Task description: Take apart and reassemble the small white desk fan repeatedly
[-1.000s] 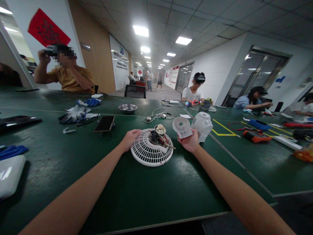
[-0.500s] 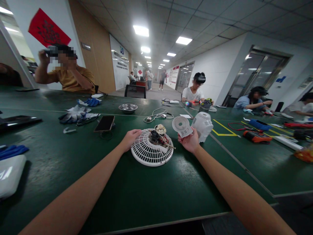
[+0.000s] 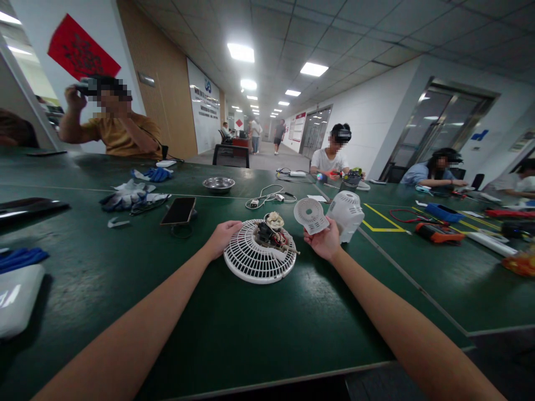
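Observation:
My left hand [image 3: 223, 239] grips the left rim of a round white fan grille [image 3: 251, 262], which lies on the green table. On top of the grille sits a fan motor [image 3: 270, 235] with loose wires and a cream-coloured piece. In my right hand [image 3: 325, 242] is a white perforated plastic cover [image 3: 310, 216], held up above the table with its flat side toward me. Directly behind that hand stands a white vented fan housing [image 3: 346, 216]; whether the fingers touch it I cannot tell.
Beyond the grille lie a white cable [image 3: 271, 196] and a metal bowl [image 3: 218, 184]. To the left are a phone [image 3: 179, 211] and work gloves [image 3: 131, 196]. An orange multimeter [image 3: 438, 233] rests on the right. Several people sit around the table.
Both my hands, the grille and the cover stay put. At the far right, a seated person's hand has lowered toward the table.

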The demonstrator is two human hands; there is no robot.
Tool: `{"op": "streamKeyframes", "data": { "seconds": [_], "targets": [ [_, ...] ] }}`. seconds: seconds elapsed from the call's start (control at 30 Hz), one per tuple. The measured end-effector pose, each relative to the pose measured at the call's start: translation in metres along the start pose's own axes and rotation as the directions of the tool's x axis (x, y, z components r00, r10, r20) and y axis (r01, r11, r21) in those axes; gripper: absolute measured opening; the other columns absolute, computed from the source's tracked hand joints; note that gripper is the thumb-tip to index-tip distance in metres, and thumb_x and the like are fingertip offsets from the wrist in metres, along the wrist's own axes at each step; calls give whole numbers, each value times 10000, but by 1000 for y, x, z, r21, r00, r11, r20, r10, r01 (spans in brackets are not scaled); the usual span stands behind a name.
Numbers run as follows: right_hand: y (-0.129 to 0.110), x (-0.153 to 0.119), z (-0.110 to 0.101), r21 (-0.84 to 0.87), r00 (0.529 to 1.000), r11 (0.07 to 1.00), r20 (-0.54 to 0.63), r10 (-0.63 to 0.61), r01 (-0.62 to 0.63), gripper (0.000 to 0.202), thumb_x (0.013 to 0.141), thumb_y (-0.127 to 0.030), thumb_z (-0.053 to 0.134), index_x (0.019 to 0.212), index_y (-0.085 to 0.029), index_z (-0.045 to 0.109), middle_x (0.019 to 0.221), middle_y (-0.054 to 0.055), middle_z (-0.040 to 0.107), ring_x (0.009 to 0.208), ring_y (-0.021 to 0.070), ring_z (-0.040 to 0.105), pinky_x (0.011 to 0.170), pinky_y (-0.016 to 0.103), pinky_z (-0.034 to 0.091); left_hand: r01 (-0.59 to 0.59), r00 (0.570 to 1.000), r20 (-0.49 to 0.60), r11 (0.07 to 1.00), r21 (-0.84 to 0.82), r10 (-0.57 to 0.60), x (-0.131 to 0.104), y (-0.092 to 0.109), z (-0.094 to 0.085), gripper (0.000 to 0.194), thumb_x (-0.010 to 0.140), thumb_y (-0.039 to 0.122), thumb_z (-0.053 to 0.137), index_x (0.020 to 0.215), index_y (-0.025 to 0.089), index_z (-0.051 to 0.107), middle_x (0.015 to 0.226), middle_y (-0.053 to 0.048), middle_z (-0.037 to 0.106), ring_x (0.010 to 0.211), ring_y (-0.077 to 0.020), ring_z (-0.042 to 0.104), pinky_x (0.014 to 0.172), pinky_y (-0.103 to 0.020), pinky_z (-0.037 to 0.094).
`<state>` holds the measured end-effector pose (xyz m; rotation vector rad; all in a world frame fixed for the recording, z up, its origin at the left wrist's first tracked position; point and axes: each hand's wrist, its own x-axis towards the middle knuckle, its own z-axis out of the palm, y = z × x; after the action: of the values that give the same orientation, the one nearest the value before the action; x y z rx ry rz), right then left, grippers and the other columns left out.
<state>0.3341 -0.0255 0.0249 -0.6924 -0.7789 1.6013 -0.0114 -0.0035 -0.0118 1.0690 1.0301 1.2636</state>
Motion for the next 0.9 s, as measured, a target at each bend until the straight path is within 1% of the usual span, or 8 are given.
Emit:
{"op": "streamKeyframes", "data": {
  "seconds": [0.13,0.4,0.67,0.9],
  "targets": [
    [-1,-1,-1,14,1000,1000,11,6,-6,384,851,-527,381,969,-226,588,775,69,648,620,198,561,530,309,461,4,1000,-9,1000,8,-4,-2,2,1,310,780,280,745,1031,108,688,969,-123,743,821,-208,711,744,-321,571],
    [0,-1,1,25,999,1000,34,-6,5,377,843,-535,386,953,-235,584,762,55,630,586,184,525,506,302,439,7,1000,-9,1000,-4,-7,-3,2,1,320,771,281,754,1034,110,692,956,-125,743,805,-205,713,741,-324,570],
    [0,-2,2,18,1000,1000,11,-15,15,373,844,-529,375,955,-242,586,748,55,625,581,186,513,503,305,440,3,1000,6,1000,16,-3,0,0,-2,348,765,301,762,1048,113,691,980,-133,740,813,-217,715,739,-335,570],
    [0,-2,1,11,1000,1000,1,-20,20,364,834,-494,372,976,-246,596,813,65,665,649,218,578,517,319,452,-19,1000,10,1000,8,19,2,-2,-3,352,760,314,766,1033,104,690,983,-131,738,826,-209,709,761,-332,562]
  ]
}}
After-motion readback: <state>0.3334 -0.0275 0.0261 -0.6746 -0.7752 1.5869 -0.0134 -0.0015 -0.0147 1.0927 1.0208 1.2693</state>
